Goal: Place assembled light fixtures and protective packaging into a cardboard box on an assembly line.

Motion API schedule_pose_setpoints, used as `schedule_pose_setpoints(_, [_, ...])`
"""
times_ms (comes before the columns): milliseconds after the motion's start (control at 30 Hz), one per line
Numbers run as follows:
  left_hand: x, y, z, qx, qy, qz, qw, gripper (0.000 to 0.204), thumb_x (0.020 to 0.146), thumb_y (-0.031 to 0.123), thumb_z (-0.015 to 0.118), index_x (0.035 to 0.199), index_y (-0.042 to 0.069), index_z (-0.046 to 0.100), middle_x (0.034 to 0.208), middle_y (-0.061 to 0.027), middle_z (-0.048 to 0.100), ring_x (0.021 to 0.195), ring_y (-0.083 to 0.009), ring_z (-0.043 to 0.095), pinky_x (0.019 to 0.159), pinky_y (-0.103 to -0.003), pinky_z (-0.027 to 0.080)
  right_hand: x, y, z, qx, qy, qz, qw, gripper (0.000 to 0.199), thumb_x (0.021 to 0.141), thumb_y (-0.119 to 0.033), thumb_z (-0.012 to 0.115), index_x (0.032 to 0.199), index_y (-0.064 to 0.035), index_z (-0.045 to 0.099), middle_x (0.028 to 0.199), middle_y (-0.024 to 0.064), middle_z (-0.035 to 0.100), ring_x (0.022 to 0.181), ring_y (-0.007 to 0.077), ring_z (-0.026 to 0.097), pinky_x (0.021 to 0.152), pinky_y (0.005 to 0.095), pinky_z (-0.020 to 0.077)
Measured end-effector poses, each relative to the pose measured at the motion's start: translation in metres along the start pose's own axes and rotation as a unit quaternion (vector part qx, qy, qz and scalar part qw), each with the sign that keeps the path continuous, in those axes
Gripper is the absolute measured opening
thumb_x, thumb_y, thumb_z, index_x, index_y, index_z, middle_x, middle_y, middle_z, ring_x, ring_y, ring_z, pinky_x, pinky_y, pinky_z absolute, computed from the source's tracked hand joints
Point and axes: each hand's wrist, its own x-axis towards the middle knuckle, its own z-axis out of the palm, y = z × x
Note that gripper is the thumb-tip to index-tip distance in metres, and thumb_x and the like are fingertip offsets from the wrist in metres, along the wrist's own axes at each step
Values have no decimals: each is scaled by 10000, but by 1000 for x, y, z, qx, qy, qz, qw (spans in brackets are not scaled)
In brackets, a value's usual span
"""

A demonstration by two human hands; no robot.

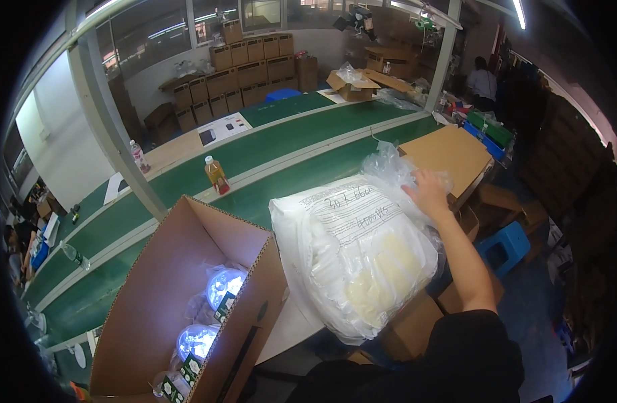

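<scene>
My right hand (429,195) reaches across the far right corner of a large white plastic-wrapped pack (352,235). Its fingers are bent into a crumpled clear plastic bag (386,164) lying there, and the plastic partly hides the fingertips. The pack is bulky, with printed and handwritten marks on top. Left of it, a tall open cardboard box (164,269) holds lit clear domed lamps (224,285) in plastic wrap, with small green-and-white cartons (191,369) beside them. My left hand does not show.
A green conveyor table (302,164) runs behind, carrying a drink bottle (216,176). Flat cardboard (449,158) lies at the right, above a blue stool (504,248). A metal post (114,107) rises at left. Stacked cartons (248,70) line the back; another person (482,84) is far right.
</scene>
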Motion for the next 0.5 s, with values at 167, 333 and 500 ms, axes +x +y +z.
schedule_pose_setpoints(167, [3, -1, 0, 19, -22, 18, 999, 354, 1002, 168, 588, 1284, -45, 550, 1393, -216, 538, 1299, -304, 496, 1138, -423, 354, 9, 31, 44, -11, -173, 117, 978, 349, 813, -336, 760, 979, -35, 707, 988, 182, 718, 968, 367, 680, 811, 473, 534])
schedule_pose_setpoints(333, [4, 15, -3, 83, -36, 25, 996, 314, 1020, 150, 550, 1270, -40, 560, 1375, -224, 562, 1293, -314, 516, 1140, -412, 345, 31, 26, 18, 149, -103, 106, 978, 270, 719, -174, 830, 848, -18, 651, 778, 153, 683, 770, 320, 676, 703, 418, 525])
schedule_pose_setpoints(500, [7, 20, -4, 109, -47, 4, 993, 314, 1057, 170, 479, 1287, -29, 560, 1393, -224, 556, 1296, -333, 521, 1139, -408, 345, 28, 27, 4, 230, -207, 62, 949, 319, 679, -98, 852, 849, -24, 592, 791, 91, 628, 735, 214, 621, 695, 354, 513])
